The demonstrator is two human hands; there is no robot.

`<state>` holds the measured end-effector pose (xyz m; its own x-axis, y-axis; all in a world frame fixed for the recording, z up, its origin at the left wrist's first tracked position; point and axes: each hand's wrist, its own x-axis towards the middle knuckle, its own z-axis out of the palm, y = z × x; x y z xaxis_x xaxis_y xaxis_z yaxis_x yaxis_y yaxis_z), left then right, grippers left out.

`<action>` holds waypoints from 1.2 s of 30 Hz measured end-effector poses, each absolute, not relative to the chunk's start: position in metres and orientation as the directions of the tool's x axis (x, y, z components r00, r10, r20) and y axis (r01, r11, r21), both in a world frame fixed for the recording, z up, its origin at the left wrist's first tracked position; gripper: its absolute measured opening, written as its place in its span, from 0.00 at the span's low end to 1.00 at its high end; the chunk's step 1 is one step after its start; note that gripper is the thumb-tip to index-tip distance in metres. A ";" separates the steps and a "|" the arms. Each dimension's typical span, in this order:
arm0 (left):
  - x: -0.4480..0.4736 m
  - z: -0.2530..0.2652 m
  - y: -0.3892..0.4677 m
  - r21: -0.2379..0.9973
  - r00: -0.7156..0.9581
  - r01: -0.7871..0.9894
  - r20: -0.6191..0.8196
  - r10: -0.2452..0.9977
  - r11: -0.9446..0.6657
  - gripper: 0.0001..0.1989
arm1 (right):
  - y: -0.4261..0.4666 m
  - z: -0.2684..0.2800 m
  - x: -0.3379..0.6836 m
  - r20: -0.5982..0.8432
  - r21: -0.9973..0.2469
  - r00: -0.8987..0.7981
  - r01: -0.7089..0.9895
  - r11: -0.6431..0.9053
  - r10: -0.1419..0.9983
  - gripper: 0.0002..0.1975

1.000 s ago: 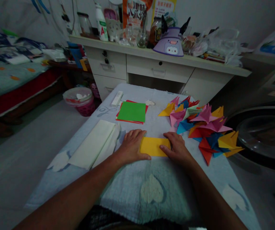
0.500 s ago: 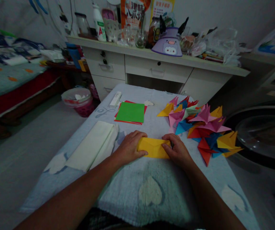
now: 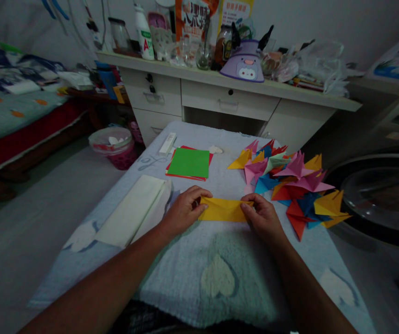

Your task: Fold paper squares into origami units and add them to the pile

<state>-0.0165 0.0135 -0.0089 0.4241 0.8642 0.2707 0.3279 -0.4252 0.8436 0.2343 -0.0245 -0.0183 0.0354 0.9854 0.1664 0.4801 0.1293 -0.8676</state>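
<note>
A yellow sheet of origami paper [image 3: 224,211], folded into a long rectangle with creases across it, is held between my two hands above the cloth. My left hand [image 3: 189,206] pinches its left end between thumb and fingers. At the right end, my right hand [image 3: 259,213] grips the upper corner the same way. Beyond my left hand lies a stack of square paper [image 3: 189,163], green on top with red edges showing beneath. Right of my right hand sits a pile of folded paper cranes [image 3: 299,181] in pink, yellow, blue, red and pale green.
A patterned blue cloth [image 3: 220,306] covers the table. On its left lie a folded white cloth or paper [image 3: 133,208] and a small white box [image 3: 168,144]. A pink bin [image 3: 116,150] stands left; a cluttered white desk [image 3: 206,76] is behind. A round-doored machine [image 3: 383,195] stands right.
The yellow paper now looks narrower from front to back and wider, its near edge farther away. My right hand has shifted slightly right, and my left thumb has moved up to the upper corner.
</note>
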 end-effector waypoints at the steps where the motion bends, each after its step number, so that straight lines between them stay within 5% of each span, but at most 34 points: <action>1: -0.017 -0.009 0.014 0.843 0.423 0.318 0.282 0.861 -0.433 0.12 | -0.025 -0.017 0.233 0.188 -0.846 0.033 0.514 0.145 0.982 0.09; 8: -0.017 -0.009 0.015 0.832 0.414 0.330 0.296 0.861 -0.445 0.14 | -0.026 -0.009 0.228 0.409 -0.680 -0.053 0.648 0.343 0.911 0.10; 18: -0.018 -0.010 0.011 0.660 0.436 0.462 0.413 0.800 -0.593 0.17 | -0.031 -0.004 0.225 0.486 -0.589 -0.076 0.708 0.390 0.871 0.05; 22: -0.018 -0.006 0.009 0.592 0.454 0.502 0.440 0.775 -0.631 0.07 | -0.032 0.003 0.224 0.453 -0.615 -0.114 0.678 0.403 0.884 0.04; 24: -0.019 -0.004 0.009 0.597 0.460 0.486 0.445 0.768 -0.638 0.07 | -0.033 0.006 0.227 0.418 -0.637 -0.132 0.663 0.393 0.899 0.05; 30: -0.022 -0.003 0.011 0.703 0.427 0.349 0.470 0.772 -0.620 0.11 | -0.030 0.001 0.246 0.276 -0.590 -0.266 0.712 0.381 0.924 0.28; 36: -0.022 -0.007 0.014 0.762 0.385 0.206 0.514 0.766 -0.614 0.13 | -0.022 -0.023 0.251 0.378 -0.442 -0.331 0.756 0.483 0.865 0.25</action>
